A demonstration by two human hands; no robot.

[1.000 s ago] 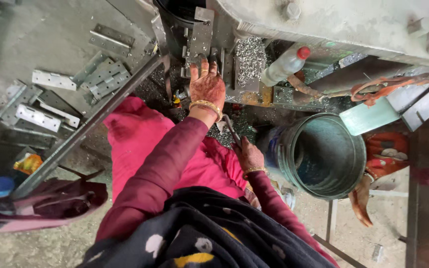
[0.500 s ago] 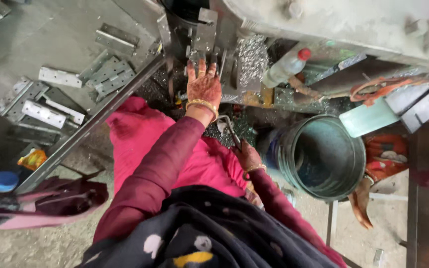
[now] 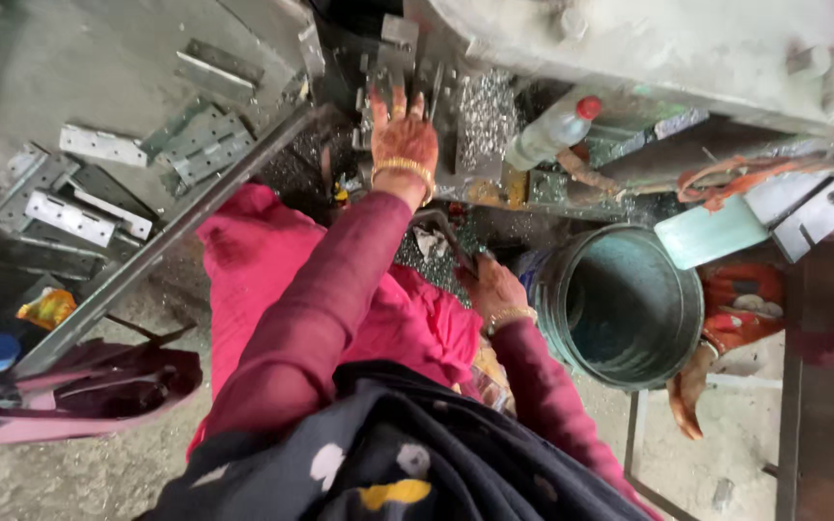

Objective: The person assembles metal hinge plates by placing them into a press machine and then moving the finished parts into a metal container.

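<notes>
Left hand (image 3: 403,143) lies flat with fingers spread on the grey machine bed (image 3: 393,68), gripping nothing. Right of it stands a green bucket (image 3: 629,309); the right hand (image 3: 490,287), beside its rim, is curled around a thin metal tool (image 3: 446,234). Drilled plates (image 3: 89,183) lie left.

A metal workshop: stamped steel plates (image 3: 98,145), shavings (image 3: 483,111), press machine (image 3: 629,43).
</notes>
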